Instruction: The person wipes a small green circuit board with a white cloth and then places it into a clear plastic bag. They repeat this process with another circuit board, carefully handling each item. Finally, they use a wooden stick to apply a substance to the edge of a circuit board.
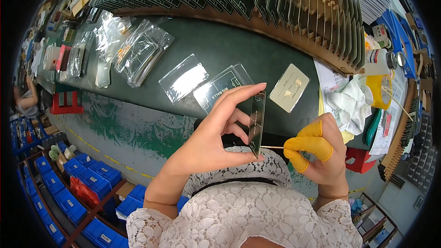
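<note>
My left hand [209,140] grips a thin dark green card [257,124] by its opposite edges, thumb at the near end and a finger at the far end. The card is tilted up, nearly edge-on to me. Yellow finger cots cover some fingertips of my right hand [324,154], which pinches a thin wooden stick [274,147]. The stick's far tip meets the card near its lower end; whether it touches is unclear. Beyond my hands lie an empty-looking clear plastic sleeve [183,79], a dark printed card [219,87] and a cream card [289,88] with small gold pieces.
Along the back of the green table [202,36], a slotted brown rack [257,28] holds many upright dark cards. Bagged cards [140,55] lie at the left. A white cloth [350,103], yellow tape roll [379,91] and white bottle [377,59] stand at the right.
</note>
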